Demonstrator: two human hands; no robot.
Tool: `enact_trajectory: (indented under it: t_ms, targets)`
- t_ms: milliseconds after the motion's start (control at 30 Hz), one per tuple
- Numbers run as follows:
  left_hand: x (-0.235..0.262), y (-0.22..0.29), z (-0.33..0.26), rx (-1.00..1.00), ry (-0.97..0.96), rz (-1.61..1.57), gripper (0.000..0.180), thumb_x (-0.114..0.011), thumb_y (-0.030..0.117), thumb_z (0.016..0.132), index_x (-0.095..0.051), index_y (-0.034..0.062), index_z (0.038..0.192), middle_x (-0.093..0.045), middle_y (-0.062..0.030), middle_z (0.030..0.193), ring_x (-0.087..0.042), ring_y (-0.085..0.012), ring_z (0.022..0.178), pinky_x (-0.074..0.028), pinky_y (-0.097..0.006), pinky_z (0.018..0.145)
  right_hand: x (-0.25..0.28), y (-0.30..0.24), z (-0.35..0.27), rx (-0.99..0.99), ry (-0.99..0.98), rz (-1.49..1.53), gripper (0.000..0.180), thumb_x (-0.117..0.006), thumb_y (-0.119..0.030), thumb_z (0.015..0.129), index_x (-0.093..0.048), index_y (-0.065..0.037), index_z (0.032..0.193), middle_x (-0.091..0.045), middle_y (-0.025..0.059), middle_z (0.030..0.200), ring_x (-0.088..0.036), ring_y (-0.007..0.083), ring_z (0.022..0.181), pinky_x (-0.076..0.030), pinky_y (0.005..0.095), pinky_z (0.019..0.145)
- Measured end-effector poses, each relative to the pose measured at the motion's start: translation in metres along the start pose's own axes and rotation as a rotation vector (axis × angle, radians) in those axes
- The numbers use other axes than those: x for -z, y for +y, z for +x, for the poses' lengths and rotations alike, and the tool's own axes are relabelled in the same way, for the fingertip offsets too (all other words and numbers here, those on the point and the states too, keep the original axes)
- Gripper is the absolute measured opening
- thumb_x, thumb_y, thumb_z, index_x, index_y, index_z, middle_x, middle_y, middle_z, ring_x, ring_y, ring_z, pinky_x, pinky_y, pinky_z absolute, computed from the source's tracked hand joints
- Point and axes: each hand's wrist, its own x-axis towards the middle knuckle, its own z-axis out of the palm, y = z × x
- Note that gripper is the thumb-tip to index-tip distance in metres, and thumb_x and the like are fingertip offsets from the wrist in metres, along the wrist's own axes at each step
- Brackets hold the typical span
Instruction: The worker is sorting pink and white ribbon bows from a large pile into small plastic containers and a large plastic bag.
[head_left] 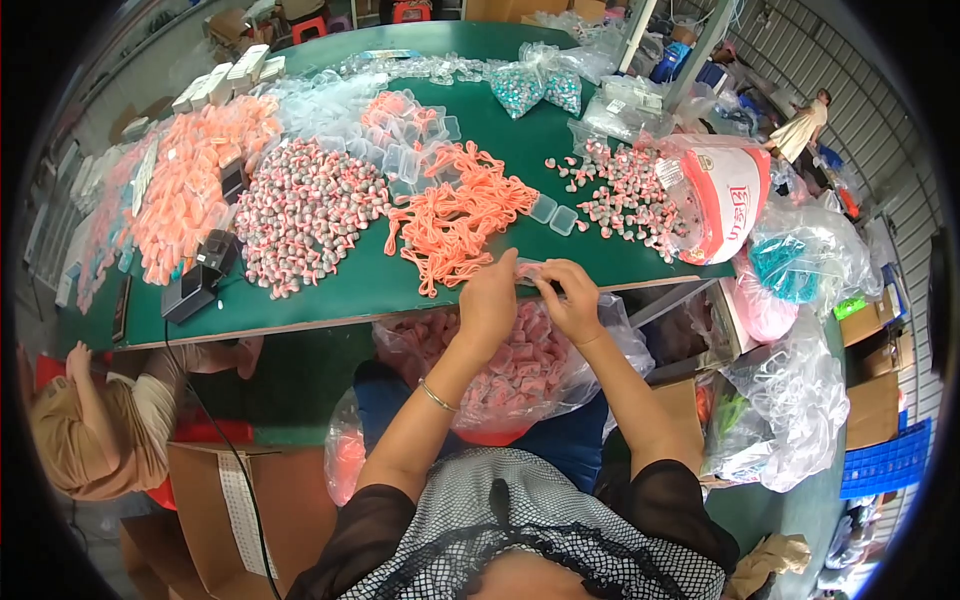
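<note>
Over the table's near edge, both hands hold a small clear plastic case (527, 269) with something pinkish inside, partly hidden by the fingers. My left hand (487, 305) grips its left side and my right hand (570, 302) pinches its right side. Just beyond lies a heap of orange looped cords (455, 215). Two translucent case parts (563, 220) rest flat to the right of the cords. Below my hands, in my lap, a clear plastic bag (615, 350) contains many small pink-filled cases (520, 360).
Small pink-and-grey pieces form a pile (310, 215) at left and another (630, 200) at right, by a red-and-white bag (735, 195). Orange cases (190, 190) and a black device (190, 292) lie further left. A person (90, 430) sits at left; cardboard boxes (250, 510) stand below.
</note>
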Motion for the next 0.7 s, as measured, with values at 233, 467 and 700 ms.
enact_trajectory:
  t_ms: [233,467,700]
  targets:
    - [-0.007,0.016,-0.032,-0.136,0.064,0.165,0.067,-0.058,0.001,0.073,-0.042,-0.0033,0.138,-0.062,-0.0131,0.107,-0.055,-0.0279,0.092,-0.044,-0.039,0.070,-0.001,-0.001,-0.001,0.005,0.013,-0.008,0.016,-0.072,0.001,0.074,-0.062,-0.004,0.085,-0.066,0.0111,0.090,-0.065,0.0302,0.088,-0.053,0.0374,0.079]
    - [-0.010,0.015,-0.038,-0.174,0.128,0.203,0.066,-0.060,0.002,0.074,-0.042,-0.0019,0.138,-0.062,-0.0129,0.106,-0.056,-0.0293,0.095,-0.042,-0.041,0.071,-0.003,0.000,-0.002,0.022,0.010,-0.011,0.017,-0.072,0.002,0.073,-0.062,-0.004,0.085,-0.066,0.0111,0.090,-0.065,0.0310,0.089,-0.053,0.0385,0.080]
    - [0.002,0.005,-0.013,-0.002,0.010,-0.002,0.046,-0.063,0.001,0.079,-0.054,0.0051,0.124,-0.068,-0.0103,0.095,-0.062,-0.0322,0.084,-0.049,-0.042,0.071,0.000,0.001,-0.005,0.023,0.006,0.009,0.017,-0.073,0.003,0.072,-0.063,-0.003,0.085,-0.067,0.0115,0.091,-0.065,0.0304,0.090,-0.053,0.0379,0.081]
